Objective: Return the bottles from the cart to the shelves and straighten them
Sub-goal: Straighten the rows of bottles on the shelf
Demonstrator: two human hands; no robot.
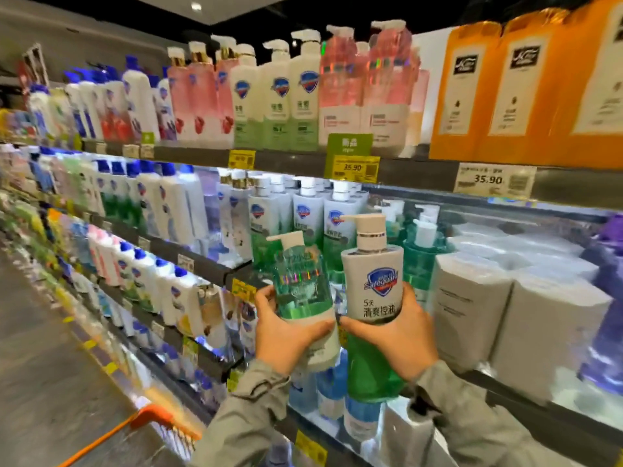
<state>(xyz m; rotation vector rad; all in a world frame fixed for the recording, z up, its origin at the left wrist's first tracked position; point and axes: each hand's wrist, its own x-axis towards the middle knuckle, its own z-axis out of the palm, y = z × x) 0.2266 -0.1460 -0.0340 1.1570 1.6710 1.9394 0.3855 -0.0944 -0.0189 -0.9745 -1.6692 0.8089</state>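
I have both hands raised in front of the shelves, each gripping one pump bottle. My left hand (290,335) is curled round the lower half of a clear green bottle (301,284), which leans slightly left with its white spout pointing left. My right hand (401,338) is wrapped round the waist of a white-and-green Safeguard bottle (372,291), gripping just under the label text. That bottle stands close to upright, its spout also pointing left. The two bottles sit side by side, nearly touching where my hands meet. Both are held in the air and rest on nothing, just out from the front edge of the middle shelf (202,264). Behind them on that shelf stands a row of white-and-green bottles (303,214), with teal pump bottles (421,251) to the right. Further toward the right end are white wrapped packs (472,298). On the top shelf (296,161) above, pink bottles (340,79) stand next to orange packs (505,89). A yellow price tag (354,168) reading 35.90 hangs on that shelf's front edge. The orange corner of the cart (148,417) shows at the lower left, well apart from the bottles; its contents are out of sight. Grey sleeves cover both my forearms.
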